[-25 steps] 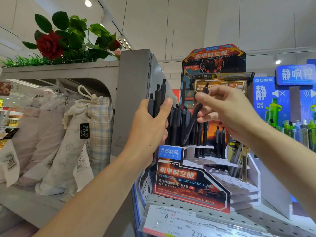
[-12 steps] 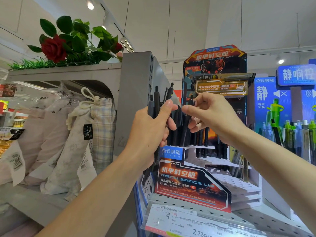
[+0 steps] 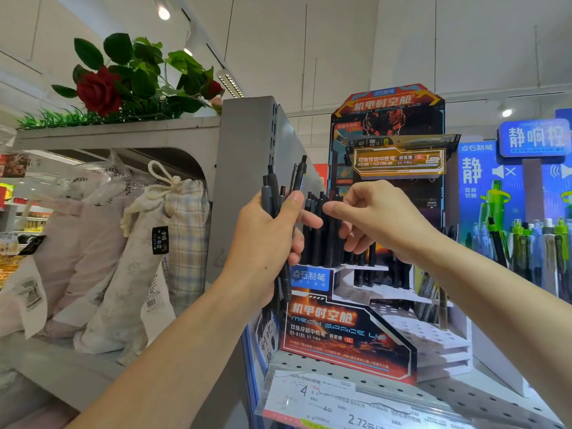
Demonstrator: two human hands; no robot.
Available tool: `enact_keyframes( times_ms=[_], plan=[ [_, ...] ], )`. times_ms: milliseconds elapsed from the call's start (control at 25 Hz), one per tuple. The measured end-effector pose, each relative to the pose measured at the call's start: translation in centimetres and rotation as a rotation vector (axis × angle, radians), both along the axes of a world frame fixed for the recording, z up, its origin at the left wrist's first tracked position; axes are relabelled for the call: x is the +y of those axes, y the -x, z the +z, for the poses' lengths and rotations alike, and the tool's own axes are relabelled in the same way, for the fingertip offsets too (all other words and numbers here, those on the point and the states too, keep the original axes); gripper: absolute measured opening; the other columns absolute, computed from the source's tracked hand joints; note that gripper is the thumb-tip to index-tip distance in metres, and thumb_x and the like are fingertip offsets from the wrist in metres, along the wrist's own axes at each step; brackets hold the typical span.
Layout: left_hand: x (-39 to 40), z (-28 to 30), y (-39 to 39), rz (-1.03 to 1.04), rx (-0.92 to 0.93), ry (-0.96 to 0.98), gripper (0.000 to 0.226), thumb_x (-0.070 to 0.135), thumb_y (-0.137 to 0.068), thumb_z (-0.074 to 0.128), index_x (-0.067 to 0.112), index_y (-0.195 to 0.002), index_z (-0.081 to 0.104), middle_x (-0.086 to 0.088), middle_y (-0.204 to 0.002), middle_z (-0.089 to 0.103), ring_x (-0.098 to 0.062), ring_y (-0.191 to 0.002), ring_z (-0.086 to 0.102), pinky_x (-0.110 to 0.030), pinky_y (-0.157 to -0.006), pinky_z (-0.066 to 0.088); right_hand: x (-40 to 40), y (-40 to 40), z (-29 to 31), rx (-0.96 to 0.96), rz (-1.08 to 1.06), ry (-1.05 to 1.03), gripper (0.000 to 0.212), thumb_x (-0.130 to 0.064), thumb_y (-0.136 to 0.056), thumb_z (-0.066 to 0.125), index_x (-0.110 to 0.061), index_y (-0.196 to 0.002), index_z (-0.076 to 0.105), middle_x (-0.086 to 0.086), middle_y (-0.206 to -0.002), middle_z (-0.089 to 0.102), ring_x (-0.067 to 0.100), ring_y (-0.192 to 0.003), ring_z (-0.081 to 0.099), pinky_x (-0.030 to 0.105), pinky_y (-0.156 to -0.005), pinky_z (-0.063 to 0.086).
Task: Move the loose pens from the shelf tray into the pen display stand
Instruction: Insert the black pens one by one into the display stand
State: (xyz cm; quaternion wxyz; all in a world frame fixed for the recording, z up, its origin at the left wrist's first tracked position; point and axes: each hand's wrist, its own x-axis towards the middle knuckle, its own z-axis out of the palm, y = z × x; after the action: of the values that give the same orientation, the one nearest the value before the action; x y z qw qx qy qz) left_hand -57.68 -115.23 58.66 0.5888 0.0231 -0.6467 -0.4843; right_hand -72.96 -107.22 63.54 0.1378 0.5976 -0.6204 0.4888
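My left hand (image 3: pixel 266 243) is shut on a bundle of black pens (image 3: pixel 272 187), held upright just left of the pen display stand (image 3: pixel 343 332). The stand is a red and black cardboard tier with white perforated steps. Several black pens (image 3: pixel 322 243) stand in its top row, partly hidden behind my hands. My right hand (image 3: pixel 377 218) hovers in front of that row, thumb and fingers apart and pointing at the bundle, with nothing visible in it. The two hands nearly touch. No loose-pen tray is visible.
A grey shelf upright (image 3: pixel 244 168) stands just left of the stand. Cloth drawstring bags (image 3: pixel 136 258) fill the left shelf, with an artificial rose (image 3: pixel 99 91) on top. A blue display with green and white pens (image 3: pixel 526 243) is at the right. Price labels (image 3: pixel 340 400) line the shelf edge.
My right hand set the pen it held into the stand's top row, then moved left, empty, to the bundle. My left hand has kept its grip on the pens.
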Motion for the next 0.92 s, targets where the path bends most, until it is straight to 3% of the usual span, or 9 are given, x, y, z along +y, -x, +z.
enact_keyframes(
  times_ms=[320, 400, 520, 640, 720, 800, 920],
  plan=[
    [0.4, 0.0, 0.1, 0.034, 0.022, 0.019, 0.015, 0.036, -0.101, 0.056, 0.029, -0.110, 0.065, 0.001, -0.071, 0.071, -0.006, -0.043, 0.045, -0.017, -0.040, 0.039, -0.2, 0.0, 0.1, 0.036, -0.043, -0.078, 0.035, -0.037, -0.093, 0.071, -0.008, -0.076, 0.061, 0.005, -0.059, 0.072, 0.019, -0.046, 0.068, 0.023, -0.043, 0.051],
    [0.5, -0.1, 0.2, 0.022, 0.022, -0.014, 0.012, 0.033, -0.102, 0.056, 0.029, -0.098, 0.067, -0.003, -0.073, 0.069, -0.007, -0.043, 0.044, -0.018, -0.040, 0.038, -0.2, -0.1, 0.0, 0.043, -0.042, -0.071, 0.035, -0.037, -0.093, 0.071, -0.007, -0.076, 0.062, 0.005, -0.058, 0.072, 0.018, -0.045, 0.068, 0.022, -0.042, 0.051],
    [0.5, -0.3, 0.6, 0.002, -0.009, -0.062, 0.030, 0.031, -0.102, 0.056, 0.021, -0.078, 0.072, -0.015, -0.074, 0.062, -0.010, -0.044, 0.042, -0.021, -0.040, 0.037, 0.0, -0.3, 0.1, 0.084, -0.075, -0.086, 0.037, -0.039, -0.093, 0.070, -0.009, -0.074, 0.061, 0.003, -0.057, 0.071, 0.015, -0.043, 0.066, 0.021, -0.041, 0.050],
    [0.7, -0.4, 0.9, -0.067, -0.024, -0.030, 0.020, 0.030, -0.102, 0.055, 0.026, -0.096, 0.074, -0.010, -0.077, 0.072, -0.008, -0.045, 0.044, -0.020, -0.040, 0.038, 0.4, -0.5, 0.2, 0.202, -0.170, 0.001, 0.039, -0.047, -0.094, 0.065, -0.013, -0.076, 0.065, 0.000, -0.056, 0.069, 0.011, -0.041, 0.061, 0.021, -0.042, 0.047],
    [0.8, -0.3, 1.0, -0.129, -0.046, -0.002, 0.017, 0.032, -0.102, 0.055, 0.028, -0.112, 0.068, -0.002, -0.077, 0.073, -0.006, -0.044, 0.045, -0.019, -0.040, 0.038, 1.3, -0.5, 0.6, 0.028, 0.050, 0.115, 0.033, -0.044, -0.098, 0.062, -0.014, -0.087, 0.069, -0.003, -0.062, 0.067, 0.011, -0.047, 0.058, 0.024, -0.044, 0.046],
    [0.9, -0.3, 1.2, -0.223, -0.093, 0.012, 0.020, 0.035, -0.102, 0.055, 0.027, -0.116, 0.067, -0.001, -0.077, 0.071, -0.007, -0.045, 0.043, -0.019, -0.040, 0.037, 2.6, -0.4, 1.1, -0.202, 0.403, 0.059, 0.029, -0.039, -0.100, 0.060, -0.012, -0.103, 0.071, -0.005, -0.073, 0.067, 0.010, -0.058, 0.059, 0.023, -0.046, 0.046],
    [1.5, -0.1, 1.9, -0.361, -0.144, 0.015, 0.026, 0.037, -0.102, 0.055, 0.016, -0.112, 0.067, -0.003, -0.077, 0.067, -0.008, -0.044, 0.041, -0.019, -0.039, 0.035, 3.4, 0.4, 1.1, -0.242, 0.586, -0.089, 0.045, -0.042, -0.088, 0.066, -0.006, -0.116, 0.070, -0.004, -0.081, 0.064, 0.007, -0.067, 0.056, 0.019, -0.049, 0.043]
  ],
)
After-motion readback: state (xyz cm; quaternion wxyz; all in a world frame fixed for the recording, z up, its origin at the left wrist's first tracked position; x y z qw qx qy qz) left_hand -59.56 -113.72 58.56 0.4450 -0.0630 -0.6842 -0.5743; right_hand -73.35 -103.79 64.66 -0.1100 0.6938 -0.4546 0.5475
